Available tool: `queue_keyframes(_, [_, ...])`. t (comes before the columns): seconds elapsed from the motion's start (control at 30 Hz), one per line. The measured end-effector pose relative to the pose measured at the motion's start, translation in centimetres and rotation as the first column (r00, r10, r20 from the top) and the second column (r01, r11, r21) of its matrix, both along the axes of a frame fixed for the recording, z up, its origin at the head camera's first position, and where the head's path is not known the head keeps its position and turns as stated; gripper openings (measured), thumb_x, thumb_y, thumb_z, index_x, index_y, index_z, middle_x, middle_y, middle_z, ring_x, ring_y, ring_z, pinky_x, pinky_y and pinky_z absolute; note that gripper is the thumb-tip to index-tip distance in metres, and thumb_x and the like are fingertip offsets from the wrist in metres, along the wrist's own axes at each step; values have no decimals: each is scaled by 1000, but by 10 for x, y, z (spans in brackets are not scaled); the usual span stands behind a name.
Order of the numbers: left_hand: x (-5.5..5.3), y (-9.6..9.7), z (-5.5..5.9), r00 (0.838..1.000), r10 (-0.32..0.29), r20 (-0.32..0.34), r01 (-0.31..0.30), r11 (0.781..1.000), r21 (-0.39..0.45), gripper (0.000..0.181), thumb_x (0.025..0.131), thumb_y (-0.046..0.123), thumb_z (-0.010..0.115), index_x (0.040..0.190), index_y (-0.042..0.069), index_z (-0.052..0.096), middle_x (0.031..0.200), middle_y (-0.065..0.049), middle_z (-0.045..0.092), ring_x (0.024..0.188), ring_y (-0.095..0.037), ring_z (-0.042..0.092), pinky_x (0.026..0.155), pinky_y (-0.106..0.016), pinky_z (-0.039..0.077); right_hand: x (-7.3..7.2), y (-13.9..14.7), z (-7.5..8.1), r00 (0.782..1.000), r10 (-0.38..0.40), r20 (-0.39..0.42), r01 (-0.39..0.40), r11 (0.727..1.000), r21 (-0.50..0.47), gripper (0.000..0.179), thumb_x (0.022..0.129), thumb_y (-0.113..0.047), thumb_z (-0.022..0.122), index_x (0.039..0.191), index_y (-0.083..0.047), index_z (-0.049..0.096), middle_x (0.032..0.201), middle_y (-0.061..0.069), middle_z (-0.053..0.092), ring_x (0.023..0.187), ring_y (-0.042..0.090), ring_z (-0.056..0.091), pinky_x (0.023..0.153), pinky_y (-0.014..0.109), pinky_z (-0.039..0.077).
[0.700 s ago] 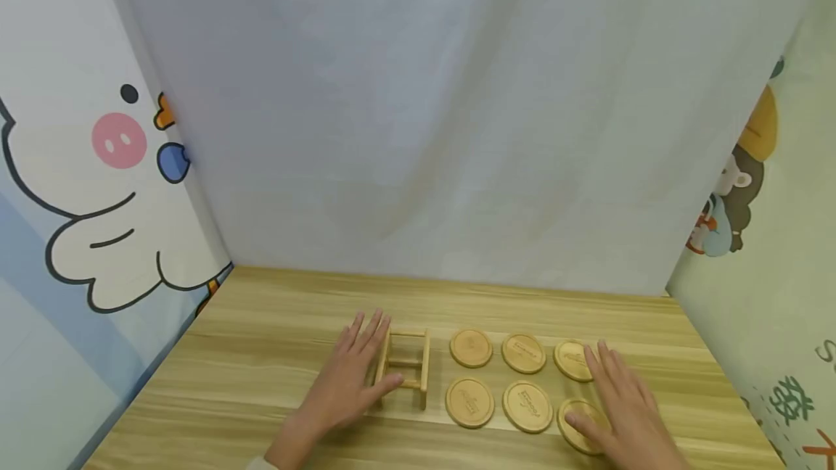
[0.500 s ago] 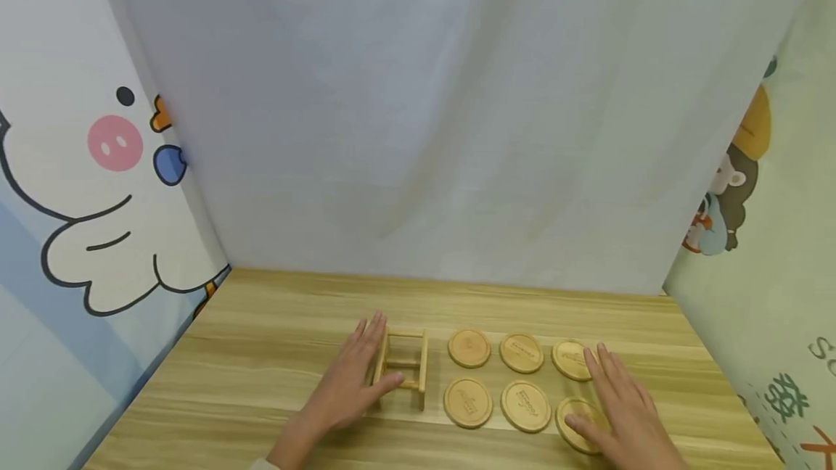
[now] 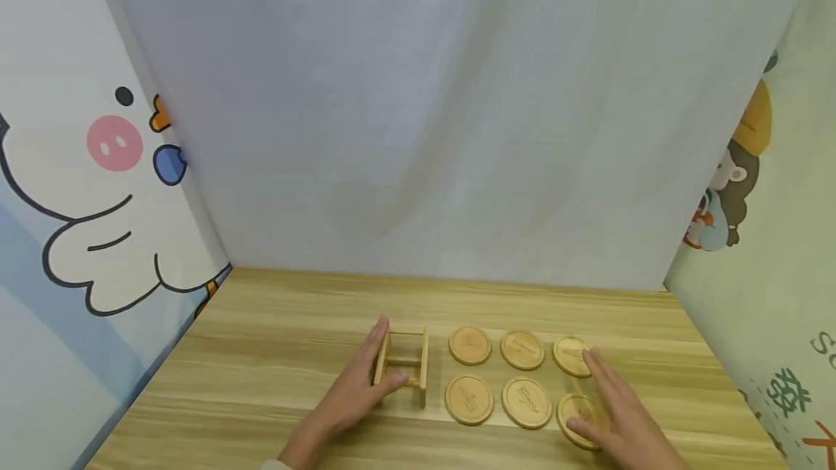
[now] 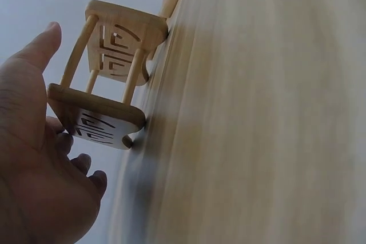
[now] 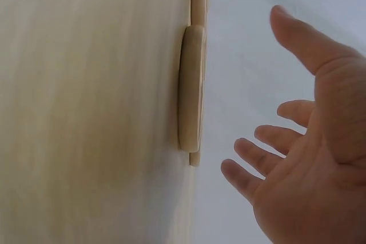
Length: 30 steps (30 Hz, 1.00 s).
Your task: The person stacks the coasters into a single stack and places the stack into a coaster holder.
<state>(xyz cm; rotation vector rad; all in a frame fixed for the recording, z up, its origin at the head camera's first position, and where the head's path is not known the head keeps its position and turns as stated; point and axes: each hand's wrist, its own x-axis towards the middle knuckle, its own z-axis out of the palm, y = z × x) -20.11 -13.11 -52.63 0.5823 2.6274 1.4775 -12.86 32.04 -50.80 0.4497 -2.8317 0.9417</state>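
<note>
A small wooden rack [image 3: 424, 368], two side panels joined by rods, stands on the table left of the coasters. My left hand [image 3: 353, 394] is at its left side, thumb reaching over toward a near rod. In the left wrist view the thumb points up apart from the rack, and loosely bent fingers are close to the cut-out side panel [image 4: 94, 119]. Round wooden coasters lie flat in two rows of three. Over the right end, my right hand [image 3: 623, 412] hovers with spread fingers, partly covering the front right coaster [image 3: 576, 408] and reaching the back right coaster [image 3: 570, 357].
The wood-grain table [image 3: 294, 310] ends at a pale grey curtain [image 3: 392, 129] behind. Printed cartoon panels flank it, a white character [image 3: 72, 165] on the left and a green wall [image 3: 777, 296] on the right.
The left fingers have drawn closer together and nearer the rack's left side. The right fingers have also come together a little. Rack and coasters stay in place.
</note>
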Motion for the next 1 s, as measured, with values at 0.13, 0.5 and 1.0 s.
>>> queue_keyframes(0.13, [-1, -1, -6, 999, 7, 39, -9, 998, 63, 99, 110, 34, 72, 180, 13, 7, 186, -12, 4, 170, -41, 6, 132, -71, 11, 1, 2, -4, 1000, 16, 9, -16, 999, -32, 106, 92, -28, 93, 172, 3, 31, 167, 39, 40, 144, 69, 42, 99, 87, 44])
queue_keyframes(0.5, [-2, 5, -17, 998, 54, 38, -59, 991, 116, 107, 104, 33, 81, 181, 17, 9, 185, -14, 12, 168, -47, 16, 130, -72, 16, -1, 10, -18, 993, 17, -118, -32, 992, -124, 96, 79, -17, 103, 161, -2, 54, 150, 20, 63, 127, -6, 58, 93, 25, 60])
queue_keyframes(1.0, [-3, 10, -26, 996, 41, 73, -57, 971, 230, 105, 105, 26, 80, 181, 17, 7, 185, -16, 10, 167, -47, 20, 130, -67, 23, 2, 13, -25, 997, 5, -79, -10, 998, -67, 97, 71, -27, 108, 156, -7, 63, 145, 17, 69, 126, 1, 61, 100, 17, 49])
